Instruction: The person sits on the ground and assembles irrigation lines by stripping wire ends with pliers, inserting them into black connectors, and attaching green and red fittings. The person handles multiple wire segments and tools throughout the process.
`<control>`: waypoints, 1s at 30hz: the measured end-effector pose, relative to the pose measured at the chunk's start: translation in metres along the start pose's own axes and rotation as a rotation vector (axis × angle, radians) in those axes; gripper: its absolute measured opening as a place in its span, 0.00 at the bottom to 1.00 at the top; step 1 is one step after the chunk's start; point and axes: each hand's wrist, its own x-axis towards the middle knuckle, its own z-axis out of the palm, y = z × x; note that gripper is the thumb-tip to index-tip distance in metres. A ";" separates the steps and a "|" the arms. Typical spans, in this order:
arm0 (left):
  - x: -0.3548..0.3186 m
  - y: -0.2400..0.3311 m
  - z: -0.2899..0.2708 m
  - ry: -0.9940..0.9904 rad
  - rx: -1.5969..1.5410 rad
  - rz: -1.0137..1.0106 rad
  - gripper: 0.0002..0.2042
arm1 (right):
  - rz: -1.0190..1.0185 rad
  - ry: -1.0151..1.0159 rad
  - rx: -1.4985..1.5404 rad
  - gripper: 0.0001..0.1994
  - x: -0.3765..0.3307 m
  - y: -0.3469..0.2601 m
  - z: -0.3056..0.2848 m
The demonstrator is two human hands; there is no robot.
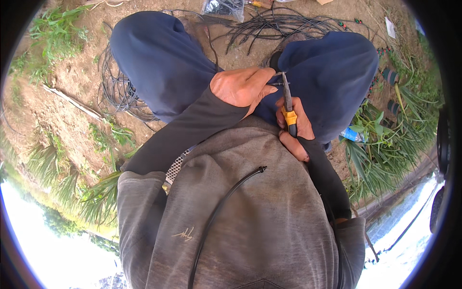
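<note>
My left hand point(243, 86) is closed, its thumb and fingers pinching a small thin black piece point(278, 84), which looks like a tube end or fitting. My right hand point(299, 126) grips a tool point(287, 94) with a tapered grey metal front and a yellow-and-black handle. Its metal front points away from me and lies against or just beside the black piece; the exact contact is too small to tell. A thin black tube point(211, 45) runs from the ground to behind my left hand. Another black tube point(219, 207), with a small fitting at its tip, hangs down my shirt front.
Beyond my bent knees lies a tangle of black tubing point(279, 26), beside a clear plastic bag point(225, 8) of dark small parts. More coiled tubing point(118, 89) is left of my left leg. Green plants point(380, 139) and a blue-labelled bottle point(352, 134) are at the right.
</note>
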 end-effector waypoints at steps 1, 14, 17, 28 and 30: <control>0.002 0.001 -0.002 -0.045 0.014 0.002 0.11 | -0.004 0.014 -0.022 0.26 0.000 0.000 0.000; 0.002 0.009 -0.006 -0.190 -0.216 -0.183 0.05 | -0.065 -0.037 0.001 0.28 -0.002 0.006 0.000; 0.003 0.011 -0.006 -0.225 -0.339 -0.308 0.08 | -0.045 -0.061 0.006 0.28 -0.001 0.004 -0.001; 0.014 0.005 -0.018 -0.510 -1.132 -0.938 0.15 | -0.072 -0.007 -0.257 0.26 -0.002 -0.007 -0.001; 0.015 0.000 -0.019 -0.559 -1.230 -1.003 0.16 | -0.061 -0.004 -0.278 0.26 -0.002 -0.009 -0.001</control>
